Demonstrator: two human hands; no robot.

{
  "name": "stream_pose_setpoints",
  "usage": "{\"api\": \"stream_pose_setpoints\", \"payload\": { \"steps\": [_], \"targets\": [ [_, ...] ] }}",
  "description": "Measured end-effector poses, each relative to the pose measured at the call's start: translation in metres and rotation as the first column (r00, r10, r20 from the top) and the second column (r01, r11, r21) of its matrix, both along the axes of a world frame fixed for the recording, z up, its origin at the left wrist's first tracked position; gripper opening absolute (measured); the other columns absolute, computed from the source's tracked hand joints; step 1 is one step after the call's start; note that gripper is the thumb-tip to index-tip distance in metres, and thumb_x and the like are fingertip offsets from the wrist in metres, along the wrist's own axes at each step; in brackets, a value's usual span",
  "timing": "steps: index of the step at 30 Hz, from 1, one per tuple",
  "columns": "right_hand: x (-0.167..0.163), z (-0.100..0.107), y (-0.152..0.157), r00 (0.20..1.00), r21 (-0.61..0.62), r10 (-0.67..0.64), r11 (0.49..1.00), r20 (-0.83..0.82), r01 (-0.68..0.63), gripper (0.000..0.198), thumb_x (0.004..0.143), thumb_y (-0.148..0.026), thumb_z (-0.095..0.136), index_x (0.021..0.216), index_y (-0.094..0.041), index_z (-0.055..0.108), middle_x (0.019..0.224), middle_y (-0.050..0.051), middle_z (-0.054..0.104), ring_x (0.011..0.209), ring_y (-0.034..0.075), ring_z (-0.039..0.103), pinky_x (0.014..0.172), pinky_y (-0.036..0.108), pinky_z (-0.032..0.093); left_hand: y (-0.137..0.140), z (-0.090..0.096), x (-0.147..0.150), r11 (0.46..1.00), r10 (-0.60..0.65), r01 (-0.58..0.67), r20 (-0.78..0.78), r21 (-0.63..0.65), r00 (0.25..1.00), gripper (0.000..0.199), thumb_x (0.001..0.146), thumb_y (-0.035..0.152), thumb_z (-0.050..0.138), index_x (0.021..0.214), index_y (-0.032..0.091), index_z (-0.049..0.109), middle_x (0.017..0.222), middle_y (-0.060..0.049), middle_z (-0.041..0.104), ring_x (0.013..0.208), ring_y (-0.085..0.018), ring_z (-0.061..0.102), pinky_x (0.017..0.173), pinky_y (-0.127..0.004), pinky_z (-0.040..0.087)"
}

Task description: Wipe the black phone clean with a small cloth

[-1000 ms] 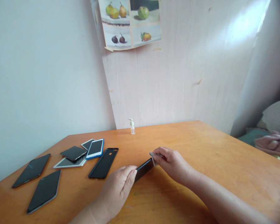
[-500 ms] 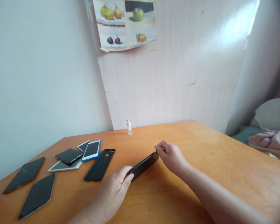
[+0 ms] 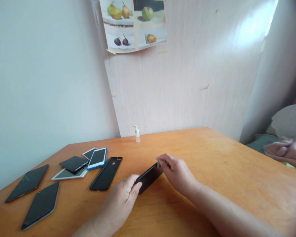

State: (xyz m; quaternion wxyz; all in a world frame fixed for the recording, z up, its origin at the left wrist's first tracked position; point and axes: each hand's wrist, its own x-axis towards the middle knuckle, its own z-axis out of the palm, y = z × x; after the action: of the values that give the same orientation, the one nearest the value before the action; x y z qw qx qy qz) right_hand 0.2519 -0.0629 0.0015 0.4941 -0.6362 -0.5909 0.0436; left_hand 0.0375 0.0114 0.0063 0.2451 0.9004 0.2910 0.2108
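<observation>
My left hand (image 3: pixel 122 200) is closed around the near end of a black phone (image 3: pixel 150 177), thumb on its screen side. The phone is tilted and held above the table. At its far end, my right hand (image 3: pixel 175 168) pinches a small pale grey cloth (image 3: pixel 158 162) against the edge and corner. Most of the cloth is hidden in the fingers. To the left of the phone, an empty black phone case (image 3: pixel 106 174) lies on the table.
Several phones lie on the left of the wooden table (image 3: pixel 212 164), including a blue-edged white phone (image 3: pixel 97 158) overlapping others and a dark phone (image 3: pixel 41 205) near the front. A small pump bottle (image 3: pixel 137 135) stands at the back, by the wall.
My right hand has shifted slightly left along the phone with the cloth, which shows more now. The phone has turned so more of its dark face shows. My left hand keeps its grip.
</observation>
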Motion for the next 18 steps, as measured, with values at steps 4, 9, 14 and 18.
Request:
{"api": "stream_pose_setpoints", "payload": {
  "steps": [4, 9, 14, 18],
  "targets": [
    [-0.022, 0.0, -0.003, 0.981, 0.013, 0.182, 0.983, 0.066, -0.184, 0.018, 0.095, -0.023, 0.049, 0.098, -0.025, 0.066, 0.086, -0.002, 0.069, 0.078, 0.012, 0.063, 0.072, 0.021, 0.045, 0.0, -0.001, -0.001, 1.0, -0.019, 0.019, 0.012, -0.011, 1.0, 0.024, 0.099, 0.036, 0.037, 0.097, 0.024, 0.058, 0.089, 0.0, 0.067, 0.084, -0.018, 0.063, 0.073, -0.025, 0.043],
    [0.011, 0.003, 0.0, 1.0, 0.001, -0.025, 1.0, 0.007, 0.025, 0.02, 0.094, -0.021, 0.05, 0.082, -0.023, 0.065, 0.074, -0.003, 0.068, 0.07, 0.013, 0.062, 0.067, 0.023, 0.043, -0.002, -0.001, -0.001, 1.0, 0.003, -0.003, 0.005, 0.016, 1.0, 0.023, 0.099, 0.037, 0.038, 0.098, 0.025, 0.058, 0.085, 0.001, 0.066, 0.081, -0.018, 0.063, 0.07, -0.024, 0.042],
    [0.008, 0.004, -0.002, 1.0, 0.005, -0.025, 1.0, 0.016, 0.025, 0.018, 0.093, -0.02, 0.05, 0.087, -0.024, 0.067, 0.075, -0.003, 0.068, 0.071, 0.013, 0.062, 0.067, 0.023, 0.043, -0.002, 0.0, -0.001, 1.0, 0.004, -0.004, -0.001, 0.021, 1.0, 0.022, 0.099, 0.035, 0.039, 0.098, 0.025, 0.058, 0.086, 0.0, 0.066, 0.082, -0.017, 0.063, 0.07, -0.024, 0.042],
    [-0.033, 0.005, -0.009, 0.969, -0.008, 0.23, 0.973, 0.086, -0.23, 0.019, 0.094, -0.019, 0.05, 0.099, -0.025, 0.068, 0.087, -0.002, 0.07, 0.078, 0.012, 0.063, 0.071, 0.022, 0.045, -0.003, 0.001, -0.001, 0.999, -0.039, 0.039, 0.025, -0.001, 0.999, 0.021, 0.1, 0.034, 0.038, 0.095, 0.025, 0.057, 0.089, 0.0, 0.067, 0.084, -0.017, 0.063, 0.073, -0.023, 0.043]
  ]
}}
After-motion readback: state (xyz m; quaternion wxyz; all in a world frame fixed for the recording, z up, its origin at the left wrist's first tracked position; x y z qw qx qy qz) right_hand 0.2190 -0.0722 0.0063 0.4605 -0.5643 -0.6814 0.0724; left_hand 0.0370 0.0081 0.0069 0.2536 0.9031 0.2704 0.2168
